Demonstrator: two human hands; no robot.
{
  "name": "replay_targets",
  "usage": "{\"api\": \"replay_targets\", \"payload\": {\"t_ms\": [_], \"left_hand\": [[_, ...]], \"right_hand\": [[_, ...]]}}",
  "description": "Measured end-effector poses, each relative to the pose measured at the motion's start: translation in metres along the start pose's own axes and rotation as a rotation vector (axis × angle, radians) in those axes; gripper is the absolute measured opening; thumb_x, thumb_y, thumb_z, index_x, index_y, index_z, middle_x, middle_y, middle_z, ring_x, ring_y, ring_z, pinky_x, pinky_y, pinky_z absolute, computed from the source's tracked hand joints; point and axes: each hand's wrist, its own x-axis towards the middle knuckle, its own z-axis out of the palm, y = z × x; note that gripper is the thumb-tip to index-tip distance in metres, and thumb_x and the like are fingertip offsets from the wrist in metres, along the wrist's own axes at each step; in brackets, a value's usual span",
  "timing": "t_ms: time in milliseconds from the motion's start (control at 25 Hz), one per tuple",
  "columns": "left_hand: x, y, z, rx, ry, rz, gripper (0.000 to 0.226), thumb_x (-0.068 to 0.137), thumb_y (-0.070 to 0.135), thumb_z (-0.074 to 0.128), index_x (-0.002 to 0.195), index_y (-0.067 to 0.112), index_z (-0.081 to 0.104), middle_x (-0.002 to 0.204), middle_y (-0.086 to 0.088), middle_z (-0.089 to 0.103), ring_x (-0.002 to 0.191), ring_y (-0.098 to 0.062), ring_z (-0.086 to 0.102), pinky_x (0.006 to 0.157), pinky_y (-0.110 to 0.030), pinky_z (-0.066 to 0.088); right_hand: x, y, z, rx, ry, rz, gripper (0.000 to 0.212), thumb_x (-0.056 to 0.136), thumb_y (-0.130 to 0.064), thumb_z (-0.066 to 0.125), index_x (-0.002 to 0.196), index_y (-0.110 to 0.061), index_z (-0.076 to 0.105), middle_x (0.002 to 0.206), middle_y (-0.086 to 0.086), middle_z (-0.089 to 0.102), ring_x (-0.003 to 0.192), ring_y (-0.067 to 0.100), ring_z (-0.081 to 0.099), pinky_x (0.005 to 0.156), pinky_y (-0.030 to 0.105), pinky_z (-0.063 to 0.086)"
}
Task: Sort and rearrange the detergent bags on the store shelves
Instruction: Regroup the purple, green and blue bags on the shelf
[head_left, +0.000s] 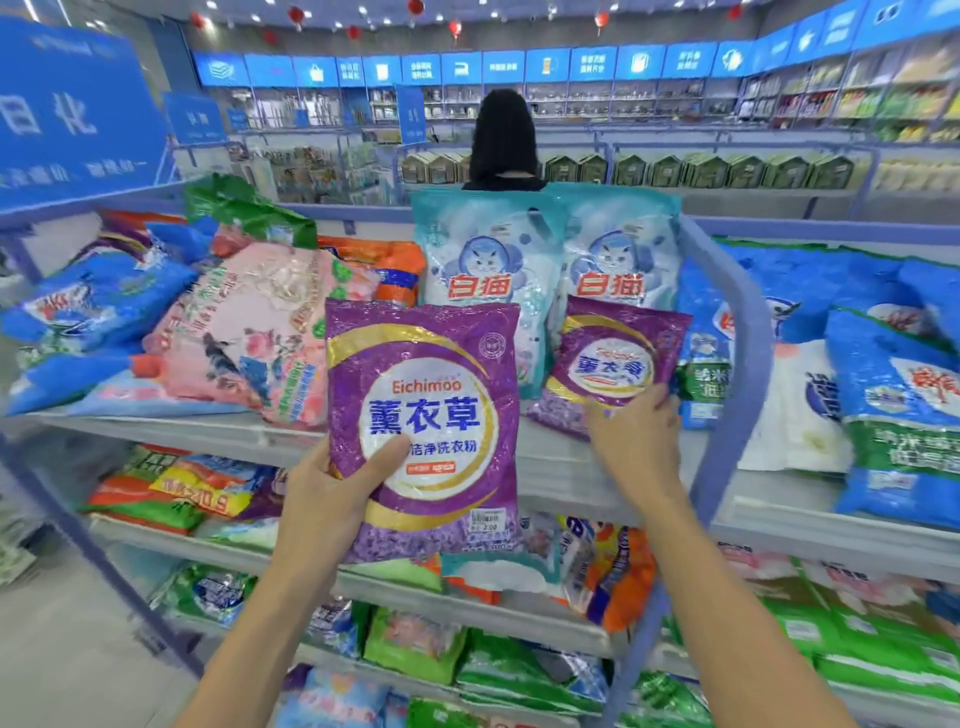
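My left hand (332, 488) grips a large purple lavender detergent bag (423, 395) by its lower left edge and holds it upright in front of the top shelf (550, 467). My right hand (636, 441) holds the bottom of a smaller purple bag (613, 353) that leans upright on the shelf, over another purple bag lying flat. Behind them stand two light blue cat-logo bags (483, 260) (618, 254). A pink flowered bag (260, 332) lies slumped to the left.
Blue bags (98, 306) pile up at the far left, blue and white ones (883, 374) on the right unit. A blue upright post (737, 332) divides the units. Lower shelves (467, 613) hold mixed bags. A person in black (503, 140) stands behind the shelf.
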Motion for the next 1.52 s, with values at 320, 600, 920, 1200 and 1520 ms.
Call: {"api": "replay_targets", "payload": {"t_ms": [320, 600, 920, 1200, 1520], "left_hand": [[0.034, -0.007, -0.018, -0.022, -0.086, -0.004, 0.021, 0.084, 0.02, 0.076, 0.104, 0.028, 0.072, 0.091, 0.007, 0.08, 0.081, -0.015, 0.077, 0.062, -0.022, 0.06], [0.041, -0.015, -0.034, -0.041, -0.056, -0.031, 0.033, 0.078, 0.028, 0.079, 0.11, 0.023, 0.073, 0.096, 0.002, 0.08, 0.087, -0.022, 0.077, 0.076, -0.039, 0.059], [0.028, -0.011, -0.025, -0.062, -0.164, -0.046, 0.041, 0.07, 0.032, 0.079, 0.109, 0.021, 0.073, 0.098, -0.001, 0.08, 0.087, -0.024, 0.077, 0.07, -0.035, 0.062], [-0.029, -0.014, 0.061, -0.107, -0.358, -0.072, 0.091, 0.028, 0.061, 0.097, 0.105, 0.018, 0.076, 0.1, -0.009, 0.079, 0.087, -0.029, 0.077, 0.065, -0.034, 0.063], [-0.143, -0.014, 0.248, -0.148, -0.575, -0.085, 0.073, 0.031, 0.059, 0.096, 0.094, 0.024, 0.081, 0.098, -0.008, 0.079, 0.088, -0.03, 0.077, 0.068, -0.037, 0.063]], "right_hand": [[0.048, -0.001, 0.01, 0.541, 0.043, 0.326, 0.065, 0.057, -0.017, 0.095, 0.109, 0.005, 0.064, 0.107, 0.011, 0.07, 0.093, 0.029, 0.066, 0.079, 0.036, 0.055], [0.006, -0.024, -0.02, 0.878, -0.246, 0.171, 0.043, 0.075, 0.013, 0.078, 0.112, -0.007, 0.067, 0.103, 0.011, 0.079, 0.089, 0.026, 0.077, 0.078, 0.04, 0.063], [-0.09, -0.019, -0.095, 0.873, -0.311, -0.009, 0.049, 0.057, 0.004, 0.082, 0.103, -0.007, 0.069, 0.094, 0.011, 0.08, 0.081, 0.024, 0.078, 0.07, 0.032, 0.063], [-0.127, 0.09, -0.183, 0.94, -0.263, 0.149, 0.057, 0.047, -0.005, 0.086, 0.102, 0.003, 0.075, 0.094, 0.018, 0.078, 0.075, 0.025, 0.077, 0.063, 0.031, 0.062], [-0.152, 0.228, -0.34, 0.955, 0.034, 0.163, 0.04, 0.065, -0.011, 0.082, 0.103, 0.0, 0.078, 0.103, 0.021, 0.077, 0.091, 0.033, 0.076, 0.09, 0.051, 0.06]]}}
